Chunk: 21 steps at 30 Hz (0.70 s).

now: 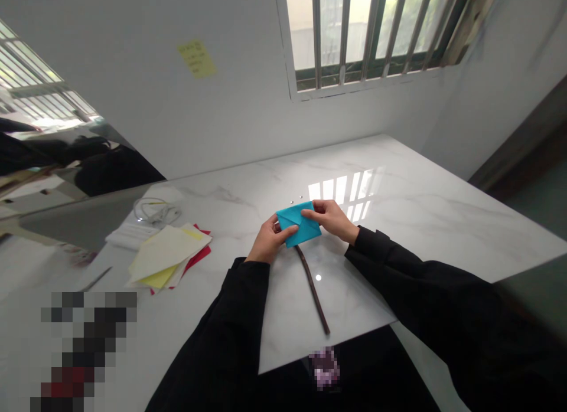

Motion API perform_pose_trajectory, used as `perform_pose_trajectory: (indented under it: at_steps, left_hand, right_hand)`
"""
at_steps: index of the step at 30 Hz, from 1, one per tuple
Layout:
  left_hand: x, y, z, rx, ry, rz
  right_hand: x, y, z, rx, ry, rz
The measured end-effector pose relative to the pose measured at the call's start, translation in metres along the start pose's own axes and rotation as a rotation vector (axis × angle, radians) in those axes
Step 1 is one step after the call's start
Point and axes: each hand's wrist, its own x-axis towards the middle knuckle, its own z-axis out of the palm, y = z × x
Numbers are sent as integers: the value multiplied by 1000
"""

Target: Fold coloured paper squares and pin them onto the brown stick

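Observation:
A piece of blue folded paper (pixel 300 223), shaped like a small envelope with creased flaps, is held above the white marbled table (pixel 248 193). My left hand (pixel 269 241) grips its left and lower left edge, the thumb lying on the front. On the upper right side, my right hand (pixel 332 217) pinches the paper, its thumb over the front and its fingers behind. A thin dark brown stick (pixel 313 291) lies on the table below the paper, its upper end close under the paper's lower edge.
Left on the table are a stack of cream, yellow and red papers (pixel 170 255), a coiled white cable (pixel 157 211) and a pen (pixel 96 279). Two tiny shiny bits lie beyond the blue paper. A yellow note (pixel 197 59) is on the wall beside a barred window (pixel 363 34).

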Motion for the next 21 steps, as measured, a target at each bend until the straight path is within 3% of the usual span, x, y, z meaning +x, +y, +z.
perform_pose_trajectory:
  at_steps: [15,21]
  left_hand:
    - [0,5,4,8,110,38]
    - [2,2,4,17,95,60]
  right_hand:
    - [-2,-6,1,-33,37,17]
    - [-3,-8,1,-11,23,22]
